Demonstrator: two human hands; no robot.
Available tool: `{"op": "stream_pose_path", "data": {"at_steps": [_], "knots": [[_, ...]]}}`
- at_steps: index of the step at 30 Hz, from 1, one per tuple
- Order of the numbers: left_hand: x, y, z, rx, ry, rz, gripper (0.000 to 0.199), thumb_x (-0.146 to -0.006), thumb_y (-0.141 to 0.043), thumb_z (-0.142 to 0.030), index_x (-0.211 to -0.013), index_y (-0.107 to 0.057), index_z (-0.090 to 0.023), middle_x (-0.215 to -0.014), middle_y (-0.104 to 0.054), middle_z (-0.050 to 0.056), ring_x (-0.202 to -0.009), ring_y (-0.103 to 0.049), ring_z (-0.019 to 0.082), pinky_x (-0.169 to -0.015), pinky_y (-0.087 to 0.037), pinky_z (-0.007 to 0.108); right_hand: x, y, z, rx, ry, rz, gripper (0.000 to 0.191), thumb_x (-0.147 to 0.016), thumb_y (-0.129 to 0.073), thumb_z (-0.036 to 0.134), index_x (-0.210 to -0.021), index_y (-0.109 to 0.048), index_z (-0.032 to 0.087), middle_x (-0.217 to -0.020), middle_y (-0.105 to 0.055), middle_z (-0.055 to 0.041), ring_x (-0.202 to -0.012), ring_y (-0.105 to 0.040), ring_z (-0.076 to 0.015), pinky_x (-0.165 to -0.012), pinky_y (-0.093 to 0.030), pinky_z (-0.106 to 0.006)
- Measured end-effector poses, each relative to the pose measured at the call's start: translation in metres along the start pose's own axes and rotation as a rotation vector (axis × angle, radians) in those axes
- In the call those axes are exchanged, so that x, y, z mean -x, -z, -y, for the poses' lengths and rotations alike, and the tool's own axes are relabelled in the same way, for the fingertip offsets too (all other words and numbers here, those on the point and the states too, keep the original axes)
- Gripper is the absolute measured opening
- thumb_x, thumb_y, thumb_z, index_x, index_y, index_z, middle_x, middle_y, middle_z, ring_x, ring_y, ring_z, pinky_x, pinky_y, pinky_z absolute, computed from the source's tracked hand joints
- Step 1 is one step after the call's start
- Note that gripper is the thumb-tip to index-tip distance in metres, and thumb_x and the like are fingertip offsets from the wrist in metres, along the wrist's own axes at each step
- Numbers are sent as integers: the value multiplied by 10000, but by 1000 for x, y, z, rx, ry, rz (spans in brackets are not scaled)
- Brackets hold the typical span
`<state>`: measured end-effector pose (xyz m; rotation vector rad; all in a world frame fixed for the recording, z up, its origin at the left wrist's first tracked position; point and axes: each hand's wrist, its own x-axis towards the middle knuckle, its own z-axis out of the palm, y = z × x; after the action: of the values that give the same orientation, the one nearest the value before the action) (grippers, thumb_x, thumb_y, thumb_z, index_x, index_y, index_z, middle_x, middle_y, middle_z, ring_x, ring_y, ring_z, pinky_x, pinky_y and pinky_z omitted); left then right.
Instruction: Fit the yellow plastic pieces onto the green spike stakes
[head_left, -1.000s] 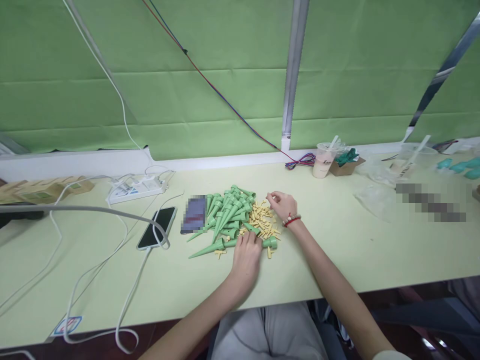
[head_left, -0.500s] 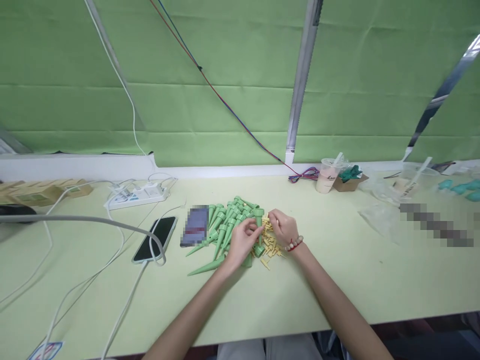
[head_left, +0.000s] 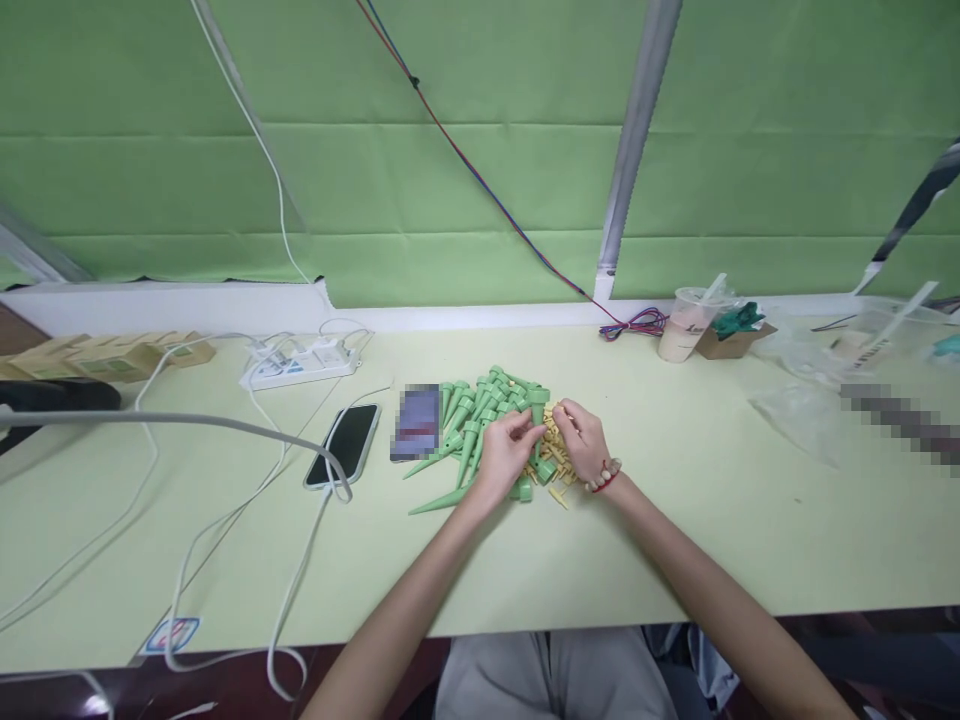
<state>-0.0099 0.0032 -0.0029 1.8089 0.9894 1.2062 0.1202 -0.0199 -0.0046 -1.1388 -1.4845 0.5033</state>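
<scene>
My left hand point(head_left: 507, 455) has thumb and fingers closed around a green plastic plant-watering spike point(head_left: 538, 398), held upright with its wide cap on top. Just to its right, my right hand point(head_left: 586, 443) is closed in a pinch over the small yellow T-shaped plastic pieces point(head_left: 559, 496). Whatever sits between its fingertips is hidden. Behind and left of my left hand lies a pile of green spikes point(head_left: 469, 430), caps mostly pointing away from me. One more spike point(head_left: 439, 502) rests in front of the pile, partly covered by my left wrist.
Left of the pile lie a blurred dark rectangular item point(head_left: 416, 420) and a phone point(head_left: 352, 440) with white cables across it. A power strip point(head_left: 304, 368) stands behind. Toward the right are a drink cup point(head_left: 681, 328), a small cardboard box point(head_left: 731, 343) and a plastic bag point(head_left: 795, 415).
The camera view has tilted down and turned slightly left, so everything sits higher and further right. My left hand still grips the spike; my right fingers have shifted slightly beside it.
</scene>
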Motion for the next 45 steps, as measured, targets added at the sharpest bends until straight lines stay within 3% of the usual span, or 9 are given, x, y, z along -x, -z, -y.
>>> {"op": "stream_pose_path", "data": {"at_steps": [5,12,19,24,27,30,35,38,45], "knots": [[1,3,-12,-58,-106,-76,151,-747,-582,-280,-739,-626,-137,-633,-471,-3,-582,-436,99,-533,-368,217,0,-6,7,-398,-279,61,354,-857,-348,473,-611,-335,219,-543,-334,42,-462,-351,-108,-405,-303,-233],[-4,6,-19,173,48,43,260,-742,-575,-376,-665,-571,-127,-650,-418,-18,-458,-463,65,-429,-369,205,-4,13,-1,292,102,-8,249,-850,-449,412,-995,-493,214,-945,-589,-45,-710,-562,-147,-585,-429,-254],[-3,3,-13,184,22,53,228,-719,-611,-355,-679,-609,-130,-657,-437,-4,-511,-450,75,-463,-404,212,-7,20,-2,421,282,39,301,-920,-290,336,-885,-551,192,-813,-582,-71,-756,-558,-178,-676,-434,-284],[-2,2,-15,218,26,1,184,-688,-642,-307,-643,-615,-131,-666,-468,-3,-529,-452,78,-489,-401,222,-2,6,15,-106,-69,-22,361,-882,-346,451,-664,-482,197,-548,-435,21,-481,-455,-115,-520,-429,-260],[-3,6,-15,75,-109,-74,137,-695,-636,-256,-611,-614,-149,-647,-479,-4,-623,-464,102,-602,-417,239,-2,0,23,-572,-395,99,403,-812,-404,556,-605,-404,211,-448,-238,89,-358,-288,-77,-391,-378,-224],[-5,7,-15,37,-119,-104,127,-680,-643,-257,-613,-612,-153,-647,-489,-4,-640,-467,109,-627,-423,247,-5,3,25,-718,-531,234,408,-757,-463,591,-621,-419,209,-437,-255,103,-333,-229,-59,-368,-378,-224],[-4,2,-18,251,75,41,233,-674,-645,-354,-662,-564,-136,-654,-454,-13,-562,-503,96,-528,-425,233,-7,18,18,-100,-132,68,298,-829,-440,488,-848,-526,204,-651,-552,7,-491,-492,-115,-495,-416,-247],[-3,1,-20,293,123,132,256,-713,-612,-376,-672,-530,-137,-688,-437,-16,-518,-541,91,-505,-420,228,-9,26,13,284,140,112,206,-876,-419,370,-937,-533,210,-872,-603,-47,-708,-562,-155,-621,-421,-258],[0,2,-23,258,126,181,290,-741,-571,-414,-706,-543,-128,-750,-496,13,-436,-499,62,-414,-383,205,-10,29,7,582,289,134,263,-915,-317,312,-794,-520,199,-763,-562,-66,-726,-527,-182,-617,-385,-270]]}}
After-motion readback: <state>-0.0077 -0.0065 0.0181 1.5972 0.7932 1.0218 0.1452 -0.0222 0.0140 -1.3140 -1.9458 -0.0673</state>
